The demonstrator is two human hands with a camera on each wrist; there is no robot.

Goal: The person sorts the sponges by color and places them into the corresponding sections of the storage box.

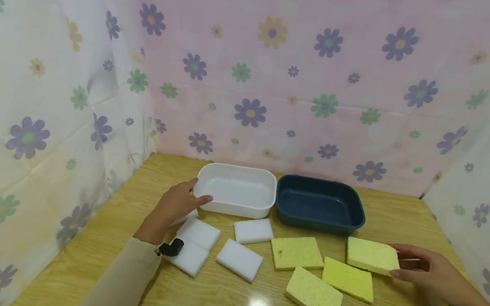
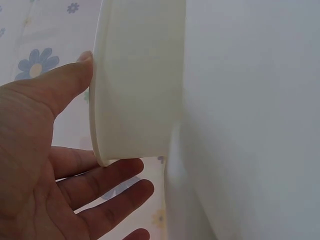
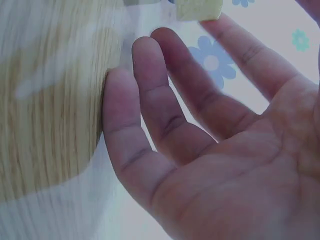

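Note:
At the left end of a white plastic bin (image 1: 236,209) is my left hand (image 1: 176,204). Its thumb and fingertips touch the rim and outer wall, fingers fairly straight and spread; the left wrist view shows the thumb (image 2: 70,80) against the rim. My right hand (image 1: 432,273) pinches a pale yellow sponge (image 1: 373,255) by its right end, between thumb and forefinger. Only a corner of that sponge (image 3: 199,9) appears in the right wrist view, where the other fingers are loosely bent. Whether the sponge is clear of the table cannot be told.
Beside the white bin stands a dark blue bin (image 1: 319,221). Several white sponges (image 1: 240,259) lie on the wooden table (image 1: 216,304) in front at left, one partly behind my left hand. More yellow sponges (image 1: 313,295) lie at right. Flowered cloth walls (image 1: 292,99) enclose the table.

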